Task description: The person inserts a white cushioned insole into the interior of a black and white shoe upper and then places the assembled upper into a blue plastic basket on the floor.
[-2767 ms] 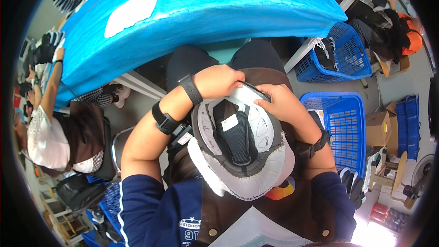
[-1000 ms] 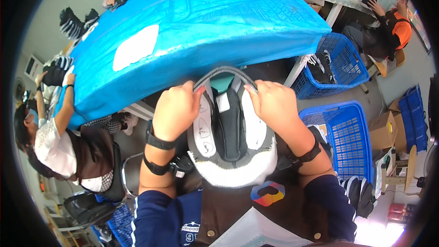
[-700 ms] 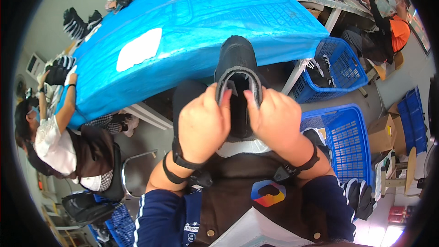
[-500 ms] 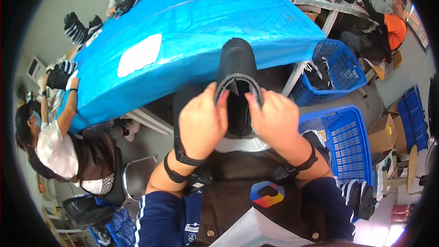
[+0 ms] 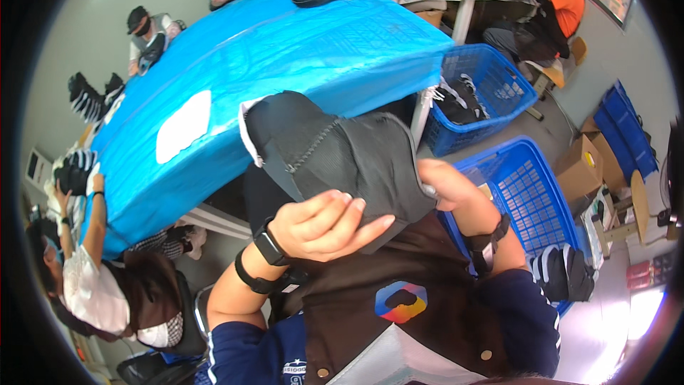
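You are holding a black, pale-edged fabric shoe upper (image 5: 356, 153) before the blue-sheeted worktop (image 5: 285, 57), its long axis slanting away leftward: right hand (image 5: 449, 185) gripping the collar, left hand (image 5: 320, 228) lying nearside, grip unclear.

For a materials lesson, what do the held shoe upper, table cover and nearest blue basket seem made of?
Shoe upper: probably matt fabric, creased, visibly stitched. Table cover: likely glossy plastic sheeting, wrinkled with glare. Basket: apparently smooth moulded plastic, slotted walls.
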`<state>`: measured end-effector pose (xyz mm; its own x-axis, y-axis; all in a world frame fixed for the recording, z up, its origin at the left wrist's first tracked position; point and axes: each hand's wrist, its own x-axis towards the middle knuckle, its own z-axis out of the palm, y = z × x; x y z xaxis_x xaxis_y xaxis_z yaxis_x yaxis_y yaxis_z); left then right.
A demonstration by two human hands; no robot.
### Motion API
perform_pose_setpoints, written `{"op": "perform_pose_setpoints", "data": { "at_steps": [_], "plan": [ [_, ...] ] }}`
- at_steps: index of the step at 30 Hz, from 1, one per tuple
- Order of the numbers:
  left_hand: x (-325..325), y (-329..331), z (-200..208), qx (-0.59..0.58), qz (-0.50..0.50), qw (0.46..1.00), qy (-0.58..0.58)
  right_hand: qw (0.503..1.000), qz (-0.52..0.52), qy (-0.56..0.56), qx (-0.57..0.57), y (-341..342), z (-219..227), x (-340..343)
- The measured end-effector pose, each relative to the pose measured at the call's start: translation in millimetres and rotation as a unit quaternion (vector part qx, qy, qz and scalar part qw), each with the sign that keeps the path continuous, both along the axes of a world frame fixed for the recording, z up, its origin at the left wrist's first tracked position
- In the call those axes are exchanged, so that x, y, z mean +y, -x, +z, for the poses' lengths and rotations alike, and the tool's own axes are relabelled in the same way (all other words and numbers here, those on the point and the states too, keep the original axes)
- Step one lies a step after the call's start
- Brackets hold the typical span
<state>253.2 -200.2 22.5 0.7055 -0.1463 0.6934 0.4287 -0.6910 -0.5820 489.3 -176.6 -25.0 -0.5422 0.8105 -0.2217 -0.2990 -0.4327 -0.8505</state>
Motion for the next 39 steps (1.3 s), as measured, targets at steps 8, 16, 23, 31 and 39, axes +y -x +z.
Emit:
{"op": "perform_pose_setpoints", "data": {
  "at_steps": [8, 16, 23, 31, 39],
  "plan": [
    [21, 19, -75, -0.155, 0.223, 0.934, 0.234, 0.899, -0.284, -0.209, -0.258, -61, -47, -1],
    [28, 98, -124, -0.234, 0.166, 0.748, 0.599, 0.69, -0.342, -0.118, -0.627, -199, -120, -92],
    [30, 87, -124, -0.135, 0.225, 0.792, 0.551, 0.654, -0.269, -0.019, -0.707, -214, -163, -207],
    [31, 82, -126, -0.129, 0.22, 0.796, 0.548, 0.692, -0.256, 0.041, -0.674, -183, -162, -176],
    [30, 82, -123, -0.112, 0.235, 0.796, 0.546, 0.658, -0.166, 0.033, -0.733, -188, -178, -159]
  ]
}}
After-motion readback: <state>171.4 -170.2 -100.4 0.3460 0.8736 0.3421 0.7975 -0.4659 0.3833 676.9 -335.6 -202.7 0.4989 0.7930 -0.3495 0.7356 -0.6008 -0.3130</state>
